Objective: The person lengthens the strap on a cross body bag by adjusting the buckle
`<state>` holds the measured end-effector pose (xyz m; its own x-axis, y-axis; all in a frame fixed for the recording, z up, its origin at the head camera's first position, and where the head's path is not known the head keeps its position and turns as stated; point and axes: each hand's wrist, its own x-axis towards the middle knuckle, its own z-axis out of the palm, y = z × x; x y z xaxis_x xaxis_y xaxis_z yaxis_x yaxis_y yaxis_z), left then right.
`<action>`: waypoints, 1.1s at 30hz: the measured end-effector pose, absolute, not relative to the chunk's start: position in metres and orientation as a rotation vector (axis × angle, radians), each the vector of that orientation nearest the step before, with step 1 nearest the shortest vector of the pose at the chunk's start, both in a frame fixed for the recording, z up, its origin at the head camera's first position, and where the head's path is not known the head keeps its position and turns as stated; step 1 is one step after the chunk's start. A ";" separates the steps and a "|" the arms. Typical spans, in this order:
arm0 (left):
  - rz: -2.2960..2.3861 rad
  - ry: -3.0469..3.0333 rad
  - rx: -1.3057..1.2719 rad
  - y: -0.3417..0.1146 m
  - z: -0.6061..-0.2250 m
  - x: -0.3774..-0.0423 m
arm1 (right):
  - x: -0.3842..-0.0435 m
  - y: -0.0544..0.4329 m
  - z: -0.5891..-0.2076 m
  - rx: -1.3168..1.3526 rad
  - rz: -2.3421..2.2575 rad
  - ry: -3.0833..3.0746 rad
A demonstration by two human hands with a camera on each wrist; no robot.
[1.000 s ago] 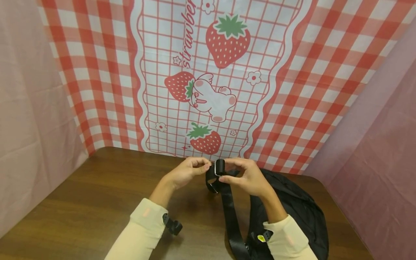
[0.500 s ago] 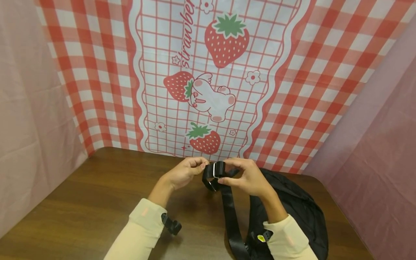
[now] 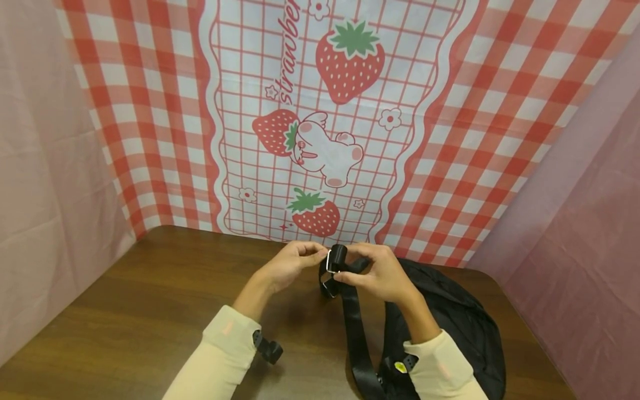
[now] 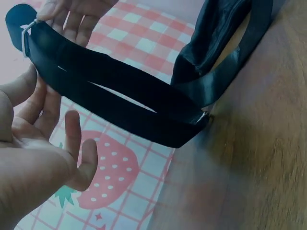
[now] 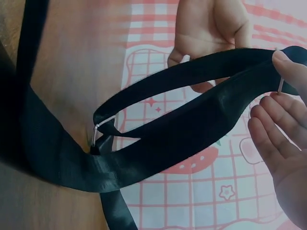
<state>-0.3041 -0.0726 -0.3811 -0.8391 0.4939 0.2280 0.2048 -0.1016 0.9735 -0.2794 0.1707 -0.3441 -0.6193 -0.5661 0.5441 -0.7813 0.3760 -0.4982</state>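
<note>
A black webbing strap (image 3: 357, 339) rises from a black backpack (image 3: 450, 316) and passes through a silver metal slider buckle (image 5: 280, 85). My right hand (image 3: 382, 275) pinches the strap at this buckle between thumb and fingers. From the other side my left hand (image 3: 285, 269) pinches the webbing right beside the buckle. A short loop of strap (image 3: 339, 255) sticks out past the buckle. Lower down, the doubled webbing turns through a second metal piece (image 5: 95, 134), seen in the right wrist view. The left fingertips are partly hidden behind the strap in the left wrist view.
The backpack lies on the right of a brown wooden table (image 3: 165, 311), under my right forearm. A red-and-white checked strawberry cloth (image 3: 280, 205) hangs behind the table. Pink cloth (image 3: 55, 183) hangs at both sides.
My left hand shifted slightly left and then back right toward the buckle. The strap and buckle tilted with it. My right hand has stayed almost in place, holding on.
</note>
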 end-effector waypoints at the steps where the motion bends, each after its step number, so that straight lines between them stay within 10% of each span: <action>1: 2.031 1.999 0.763 -0.073 -0.382 -0.304 | -0.279 0.171 -0.344 1.173 1.088 -2.350; 33: 1.724 2.335 1.007 -0.085 -0.374 -0.304 | -0.287 0.174 -0.352 1.052 1.062 -2.367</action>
